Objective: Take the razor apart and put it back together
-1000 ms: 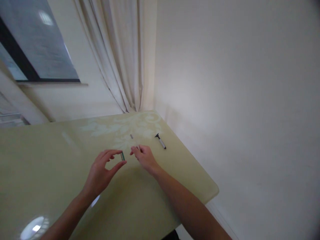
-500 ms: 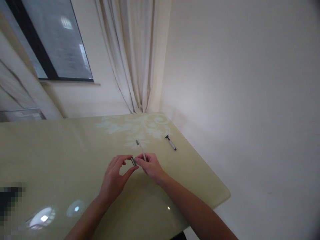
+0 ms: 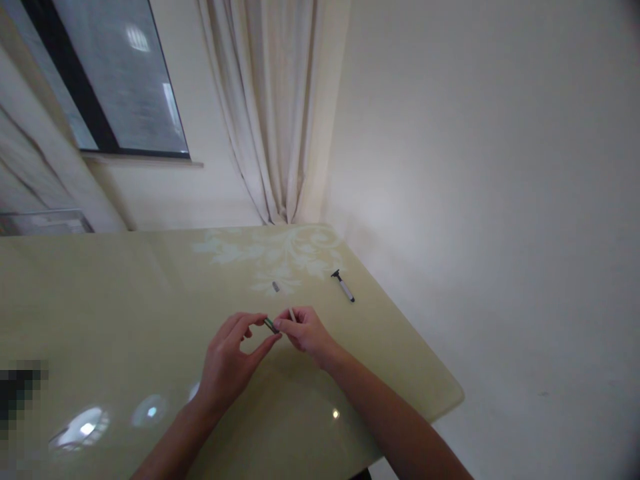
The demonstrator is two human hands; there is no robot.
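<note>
My left hand (image 3: 233,360) pinches a small dark-green object (image 3: 271,325) between thumb and forefinger. My right hand (image 3: 307,333) is closed round the pale handle of a toothbrush (image 3: 293,315), whose grey bristled head points up and away from me. The right fingertips meet the near side of the green object, so the two hands almost touch. What exactly the green object is cannot be made out. Beyond my right hand, a razor (image 3: 345,289) with a white and black handle lies on the table.
The glossy yellow-green table (image 3: 125,300) has a white floral pattern at its far corner. A plain wall (image 3: 475,200) runs along its right side. Curtains (image 3: 270,100) and a window stand behind it. A pixelated dark patch is at the left edge.
The green object has tilted more toward level between my fingers. Both hands have shifted very slightly to the right, and the camera view has moved a little.
</note>
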